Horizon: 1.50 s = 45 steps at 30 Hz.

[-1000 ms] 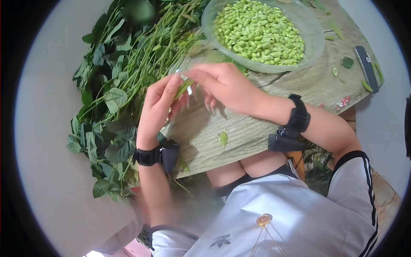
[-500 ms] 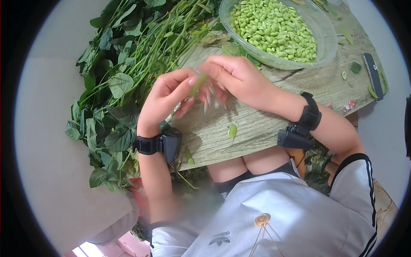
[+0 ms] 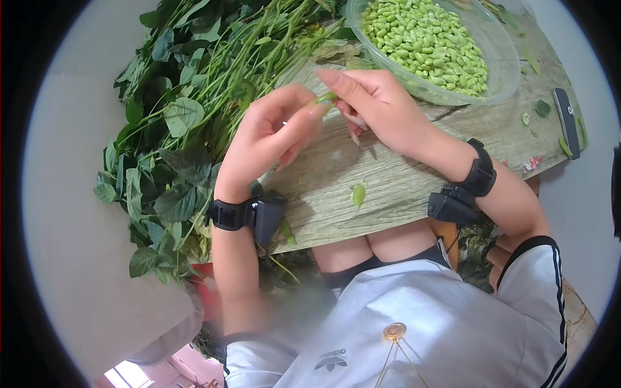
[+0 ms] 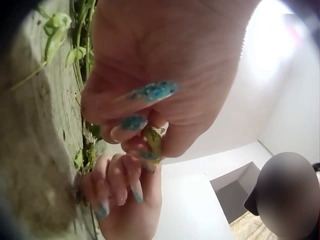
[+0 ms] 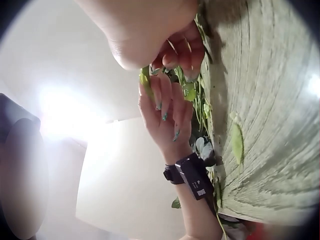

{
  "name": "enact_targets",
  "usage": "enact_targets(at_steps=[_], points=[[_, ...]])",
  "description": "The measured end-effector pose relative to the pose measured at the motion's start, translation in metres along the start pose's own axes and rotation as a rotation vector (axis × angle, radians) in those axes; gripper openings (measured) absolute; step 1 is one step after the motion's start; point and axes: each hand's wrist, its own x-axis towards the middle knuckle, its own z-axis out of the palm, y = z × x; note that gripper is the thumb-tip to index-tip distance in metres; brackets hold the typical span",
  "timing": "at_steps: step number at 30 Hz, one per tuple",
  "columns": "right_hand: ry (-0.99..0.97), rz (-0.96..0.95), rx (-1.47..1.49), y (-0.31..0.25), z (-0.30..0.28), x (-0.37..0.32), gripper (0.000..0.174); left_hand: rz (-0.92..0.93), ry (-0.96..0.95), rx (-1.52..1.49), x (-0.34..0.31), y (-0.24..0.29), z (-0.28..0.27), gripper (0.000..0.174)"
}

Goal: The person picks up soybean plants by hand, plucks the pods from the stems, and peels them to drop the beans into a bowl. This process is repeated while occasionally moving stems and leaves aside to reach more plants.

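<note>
While the fingers of my left hand [image 3: 266, 136] and right hand [image 3: 388, 108] pinch a green pod [image 3: 327, 97] near the bowl [image 3: 504, 68], gentle, even pressure seems best, no crushing!

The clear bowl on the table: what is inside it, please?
Shelled green beans lie heaped inside the clear bowl. Its bottom under the heap is covered and cannot be seen.

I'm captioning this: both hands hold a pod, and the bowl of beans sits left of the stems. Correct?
Not quite: the head view shows the bowl of beans right of the stems, not left. The left hand and right hand do hold a pod.
</note>
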Motion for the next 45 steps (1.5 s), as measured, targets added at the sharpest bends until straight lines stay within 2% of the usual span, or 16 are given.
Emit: enact_targets(at_steps=[4,6,12,22,24,25,27,28,30,32,34,36,39,41,45], points=[[-0.026,0.0,0.01,0.0,-0.004,-0.001,0.042,-0.046,0.019,-0.019,0.0,-0.003,0.003,0.016],[-0.034,0.027,0.012,0.001,-0.005,0.0,0.046,-0.016,-0.04,-0.002,-0.001,-0.001,0.004,0.019],[-0.044,0.043,0.159,0.0,-0.003,0.001,0.055,-0.008,-0.049,-0.012,0.0,-0.002,-0.002,0.025],[-0.156,0.131,0.277,-0.003,-0.006,-0.001,0.056,0.028,-0.051,-0.016,-0.003,-0.002,0.001,0.017],[0.001,0.113,0.026,-0.013,-0.002,-0.004,0.046,0.034,-0.013,-0.04,-0.002,-0.005,0.0,0.018],[0.001,0.114,0.027,-0.009,-0.001,-0.003,0.046,0.034,-0.013,-0.04,-0.001,-0.007,0.0,0.018],[0.221,-0.277,-0.171,0.004,0.002,0.0,0.038,0.143,0.124,-0.011,0.0,-0.009,-0.002,0.018],[0.224,-0.278,-0.17,0.006,0.003,0.001,0.038,0.182,0.152,-0.016,0.001,-0.01,-0.008,0.017],[0.284,-0.51,-0.272,0.007,0.005,0.002,0.034,0.216,0.232,-0.059,0.001,-0.004,-0.013,0.017],[0.27,-0.524,-0.361,0.003,0.003,0.001,0.032,0.218,0.244,-0.057,0.002,-0.008,-0.019,0.017],[0.254,-0.536,-0.449,-0.002,0.001,-0.001,0.03,0.216,0.148,-0.019,0.002,-0.01,-0.018,0.018],[0.085,-0.332,-0.594,-0.008,0.0,-0.005,0.035,0.208,0.065,-0.016,0.002,-0.015,-0.011,0.015],[-0.007,-0.271,-0.677,-0.007,-0.005,-0.004,0.042,0.193,0.034,-0.025,0.002,-0.017,-0.001,0.015],[-0.027,-0.289,-0.677,-0.002,-0.006,-0.004,0.043,0.167,-0.057,-0.001,0.002,-0.017,-0.002,0.014],[-0.072,-0.348,-0.641,0.002,-0.009,0.0,0.043,0.132,-0.066,-0.008,0.001,-0.015,0.0,0.016]])
